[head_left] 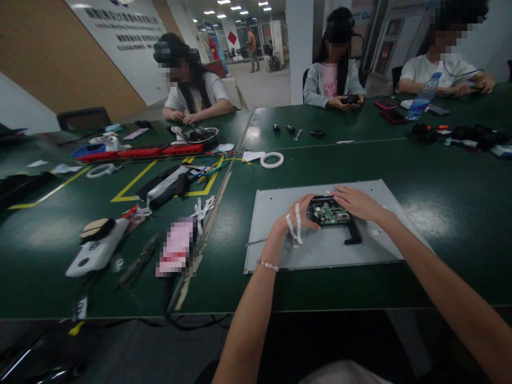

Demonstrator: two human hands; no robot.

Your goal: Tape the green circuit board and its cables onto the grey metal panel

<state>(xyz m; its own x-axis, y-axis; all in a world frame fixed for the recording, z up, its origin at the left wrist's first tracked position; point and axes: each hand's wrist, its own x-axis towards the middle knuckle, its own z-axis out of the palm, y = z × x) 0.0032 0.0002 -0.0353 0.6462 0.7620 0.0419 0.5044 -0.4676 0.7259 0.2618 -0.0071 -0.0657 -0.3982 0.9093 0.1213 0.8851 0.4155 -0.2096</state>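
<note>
A grey flat panel (320,248) lies on the green table in front of me. On it sits a green circuit board (330,213) in a black frame (354,234), with one arm of the frame reaching toward me. My left hand (298,216) rests at the left edge of the frame, thumb and fingers apart around its corner. White tape strips cross the back of that hand. My right hand (356,201) lies over the frame's upper right corner, fingers stretched out flat.
A tape roll (272,160) lies beyond the panel. Left are a pink-screened phone (176,248), a white device (98,248), cables and a red power strip (146,152). Several people sit across the table; a bottle (424,97) stands at far right.
</note>
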